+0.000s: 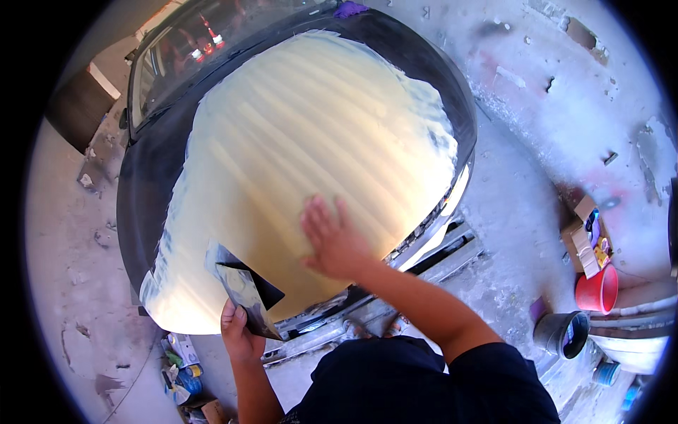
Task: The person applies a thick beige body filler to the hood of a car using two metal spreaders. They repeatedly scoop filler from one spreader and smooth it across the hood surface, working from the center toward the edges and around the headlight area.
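Observation:
A car hood (pixel 304 148) spread with pale cream-yellow filler fills the middle of the view, its coat streaked and ragged at the edges against black paint. My right hand (pixel 333 240) lies over the lower part of the coat, fingers apart and a little blurred; nothing is in it. Whether the palm presses on the surface is hard to tell. At lower left my left hand (pixel 240 333) grips a thin flat plate (pixel 246 293), smeared grey and white, thumb on its face. Beside the plate shows a dark pointed patch (pixel 265 288) I cannot identify.
The windshield (pixel 191 60) is at upper left, with a purple cloth (pixel 349 9) at the hood's far edge. On the floor at right stand a cardboard box (pixel 587 240), a red bucket (pixel 597 290) and a black bucket (pixel 561 333). Assorted containers (pixel 182 374) sit at lower left.

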### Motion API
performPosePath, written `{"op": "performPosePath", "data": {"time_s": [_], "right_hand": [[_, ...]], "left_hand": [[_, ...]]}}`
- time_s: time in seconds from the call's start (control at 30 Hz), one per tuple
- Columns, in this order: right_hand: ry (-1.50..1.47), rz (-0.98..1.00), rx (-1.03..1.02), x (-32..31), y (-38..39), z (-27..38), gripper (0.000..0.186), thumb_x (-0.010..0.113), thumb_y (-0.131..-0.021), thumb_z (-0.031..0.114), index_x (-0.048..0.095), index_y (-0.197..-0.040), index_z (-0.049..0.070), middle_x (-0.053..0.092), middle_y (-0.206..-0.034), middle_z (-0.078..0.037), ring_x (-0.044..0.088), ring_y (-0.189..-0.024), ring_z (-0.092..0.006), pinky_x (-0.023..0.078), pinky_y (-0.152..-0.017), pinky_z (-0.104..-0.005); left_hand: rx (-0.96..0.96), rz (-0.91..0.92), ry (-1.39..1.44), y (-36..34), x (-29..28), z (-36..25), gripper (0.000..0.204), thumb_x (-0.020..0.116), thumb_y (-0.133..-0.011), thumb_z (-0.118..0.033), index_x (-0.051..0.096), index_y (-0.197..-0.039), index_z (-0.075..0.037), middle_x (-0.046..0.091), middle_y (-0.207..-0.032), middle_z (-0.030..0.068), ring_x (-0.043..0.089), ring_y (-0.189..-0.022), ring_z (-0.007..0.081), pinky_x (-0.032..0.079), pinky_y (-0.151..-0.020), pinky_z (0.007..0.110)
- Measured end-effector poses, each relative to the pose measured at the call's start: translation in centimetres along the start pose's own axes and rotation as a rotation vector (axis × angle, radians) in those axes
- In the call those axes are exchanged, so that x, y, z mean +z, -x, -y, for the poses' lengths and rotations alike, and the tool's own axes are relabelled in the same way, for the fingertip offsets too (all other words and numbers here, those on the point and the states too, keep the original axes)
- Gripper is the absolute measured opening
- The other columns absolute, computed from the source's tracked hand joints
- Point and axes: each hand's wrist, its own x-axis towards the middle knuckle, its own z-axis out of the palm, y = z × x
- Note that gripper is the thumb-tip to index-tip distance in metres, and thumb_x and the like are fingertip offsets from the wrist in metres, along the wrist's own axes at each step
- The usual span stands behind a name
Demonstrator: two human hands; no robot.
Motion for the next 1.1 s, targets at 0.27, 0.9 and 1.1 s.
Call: {"op": "performPosePath", "data": {"time_s": [0.27, 0.9, 1.1], "right_hand": [[0.213, -0.09, 0.357, -0.4, -1.6, -9.9, 0.082, 0.035, -0.094, 0.06, 0.015, -0.152, 0.007, 0.011, -0.159, -0.012, 0.006, -0.148, -0.0265, 0.005, -0.114, -0.06], [0.032, -0.005, -0.349, 3.5, -5.1, 12.5, 0.081, 0.045, -0.089, 0.06, 0.028, -0.149, 0.009, 0.021, -0.158, -0.006, 0.009, -0.147, -0.028, 0.001, -0.116, -0.0578], [0.121, 0.034, 0.183, -1.6, -4.7, -3.4, 0.08, 0.029, -0.095, 0.061, 0.015, -0.152, 0.006, 0.014, -0.159, -0.009, 0.006, -0.148, -0.0278, 0.002, -0.116, -0.0548]], "left_hand": [[0.125, -0.021, 0.005, 0.6, -5.6, -3.9, 0.044, 0.059, -0.089, -0.008, 0.049, -0.129, 0.007, 0.062, -0.12, 0.0149, 0.061, -0.11, 0.0231, 0.046, -0.098, 0.036], [0.196, -0.047, 0.182, 2.4, -13.7, -4.6, 0.051, 0.056, -0.09, -0.009, 0.038, -0.136, 0.006, 0.058, -0.124, 0.0169, 0.063, -0.102, 0.0228, 0.052, -0.085, 0.031], [0.172, -0.202, 0.174, 3.1, -12.1, -2.9, 0.049, 0.056, -0.092, -0.014, 0.041, -0.137, -0.001, 0.06, -0.117, 0.0107, 0.06, -0.081, 0.014, 0.048, -0.057, 0.025]]}}
